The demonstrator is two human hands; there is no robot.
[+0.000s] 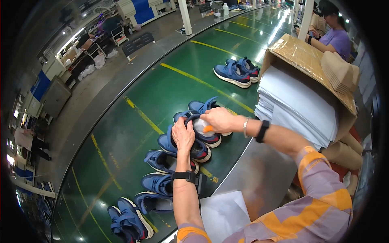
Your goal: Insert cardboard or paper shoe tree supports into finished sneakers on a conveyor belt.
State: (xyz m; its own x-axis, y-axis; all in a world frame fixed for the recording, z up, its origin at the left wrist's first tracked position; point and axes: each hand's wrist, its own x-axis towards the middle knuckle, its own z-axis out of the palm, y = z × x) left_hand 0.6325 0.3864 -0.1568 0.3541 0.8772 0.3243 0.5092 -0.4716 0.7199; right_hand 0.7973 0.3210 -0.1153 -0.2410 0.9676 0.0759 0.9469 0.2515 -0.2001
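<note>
My left hand (183,135) is closed on the opening of a blue sneaker (213,141) with a pale sole and a red heel patch. At that shoe's opening, my right hand (222,120) is closed on a whitish wad (200,126) with an orange bit (208,128) showing beside the fingers. How deep the wad sits in the shoe is hidden. Just beyond, partly covered by my right hand, is another blue sneaker (197,106). Nearer to me, several more sneakers (156,183) stand in a row, some with their straps lifted.
Green conveyor belt (109,141) with yellow lines carries the shoes. Another sneaker pair (237,73) stands farther along. At right, a cardboard box (291,48) holds white paper sheets (296,105), with tan molded inserts (339,73) on it. A person in purple (338,38) sits beyond. White paper (225,210) lies near me.
</note>
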